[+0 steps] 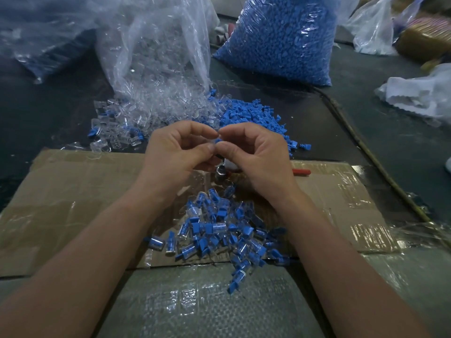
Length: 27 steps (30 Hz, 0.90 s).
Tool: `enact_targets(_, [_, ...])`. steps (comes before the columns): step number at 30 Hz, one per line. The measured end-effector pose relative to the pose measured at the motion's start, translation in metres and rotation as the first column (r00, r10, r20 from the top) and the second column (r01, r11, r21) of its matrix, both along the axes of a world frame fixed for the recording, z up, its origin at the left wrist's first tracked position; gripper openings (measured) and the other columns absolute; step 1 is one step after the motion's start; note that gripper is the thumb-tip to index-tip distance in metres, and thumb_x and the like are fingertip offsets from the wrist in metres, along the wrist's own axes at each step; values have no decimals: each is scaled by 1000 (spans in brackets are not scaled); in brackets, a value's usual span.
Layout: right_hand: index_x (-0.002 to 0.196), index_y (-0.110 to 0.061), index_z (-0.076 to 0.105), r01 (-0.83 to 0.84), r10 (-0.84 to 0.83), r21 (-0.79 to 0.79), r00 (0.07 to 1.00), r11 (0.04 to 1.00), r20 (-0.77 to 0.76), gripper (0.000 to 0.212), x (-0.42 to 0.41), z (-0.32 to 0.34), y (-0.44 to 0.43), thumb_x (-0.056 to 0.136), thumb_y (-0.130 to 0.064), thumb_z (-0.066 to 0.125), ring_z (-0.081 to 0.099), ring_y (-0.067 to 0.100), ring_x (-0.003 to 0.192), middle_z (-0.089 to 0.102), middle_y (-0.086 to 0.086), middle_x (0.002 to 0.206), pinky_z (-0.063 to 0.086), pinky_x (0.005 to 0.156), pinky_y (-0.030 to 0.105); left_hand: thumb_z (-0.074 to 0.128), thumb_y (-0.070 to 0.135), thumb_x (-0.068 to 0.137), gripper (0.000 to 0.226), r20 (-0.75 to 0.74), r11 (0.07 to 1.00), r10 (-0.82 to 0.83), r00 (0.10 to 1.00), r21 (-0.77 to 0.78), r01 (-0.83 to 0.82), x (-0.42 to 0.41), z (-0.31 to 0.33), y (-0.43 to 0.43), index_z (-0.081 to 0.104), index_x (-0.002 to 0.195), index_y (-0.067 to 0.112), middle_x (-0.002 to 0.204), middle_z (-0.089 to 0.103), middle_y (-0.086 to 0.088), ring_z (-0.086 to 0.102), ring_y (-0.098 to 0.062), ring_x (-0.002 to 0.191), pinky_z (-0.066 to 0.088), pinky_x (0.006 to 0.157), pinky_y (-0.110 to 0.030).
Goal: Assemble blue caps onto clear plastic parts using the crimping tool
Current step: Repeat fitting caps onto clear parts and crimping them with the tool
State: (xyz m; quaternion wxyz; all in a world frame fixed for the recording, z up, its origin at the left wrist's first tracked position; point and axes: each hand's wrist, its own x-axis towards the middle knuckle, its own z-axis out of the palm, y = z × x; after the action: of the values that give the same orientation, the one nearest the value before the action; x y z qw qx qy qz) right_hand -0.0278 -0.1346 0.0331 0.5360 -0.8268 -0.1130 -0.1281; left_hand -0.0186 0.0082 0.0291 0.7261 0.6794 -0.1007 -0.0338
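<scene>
two bare hands meet over a sheet of cardboard [73,191] on a dark worktop [48,113]. the left hand [179,152] and the right hand [256,154] are curled, thumb and forefinger of each pinched together around a small piece held between them; a speck of a blue cap [218,141] shows at the fingertips, and the clear part it joins is too hidden to make out. just below the fingers, partly covered by the hands, lies the crimping tool [220,170], its metal head showing, with a red handle [301,171] sticking out to the right of the right hand. nearer the person, under the wrists, a heap of finished pieces [219,230], clear with blue caps, rests on the cardboard. beyond the fingers, loose clear parts [136,118] spill from an open clear bag [156,50], and beside them to the right lies a pile of loose blue caps [253,115]. farther back on the right stands a full bag of blue caps [280,37].
</scene>
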Motion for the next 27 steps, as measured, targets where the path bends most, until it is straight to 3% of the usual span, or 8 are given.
enact_targets(5, [80, -30, 63, -45, 44, 23, 999, 999, 28, 18, 0, -1, 0, 75, -15, 73, 64, 3, 75, 65, -12, 79, 52, 72, 18, 68, 3, 74, 9, -45, 1000, 11, 999, -25, -12, 0, 1, 2, 64, 76, 12, 62, 69, -2, 65, -13, 55, 51, 53, -18])
enact_targets(12, [104, -18, 62, -143, 140, 80, 989, 987, 43, 39, 0, -4, -3, 72, 1, 70, 64, -3, 81, 64, -15, 86, 48, 75, 12, 63, -5, 74, 11, -148, 995, -7, 989, -102, -8, 2, 4, 3, 62, 73, 6, 55, 65, -4, 60, -12, 46, 50, 46, -19])
enact_targets(19, [98, -17, 65, -132, 127, 48, 988, 990, 92, 31, 2, -6, -7, 71, -3, 72, 65, 1, 78, 66, -14, 82, 51, 74, 16, 66, 9, 55, 17, -211, 987, -84, 974, -149, 53, 4, 4, 4, 63, 71, 5, 56, 66, -7, 61, -15, 46, 50, 44, -19])
enact_targets(27, [98, -16, 65, -102, 101, 6, 986, 995, 132, 32, 2, -7, -10, 70, -3, 73, 64, -2, 77, 65, -16, 82, 51, 74, 15, 63, 10, 54, 17, -215, 979, -112, 970, -190, 71, 4, 4, 5, 64, 70, 5, 57, 66, -10, 61, -18, 46, 51, 44, -21])
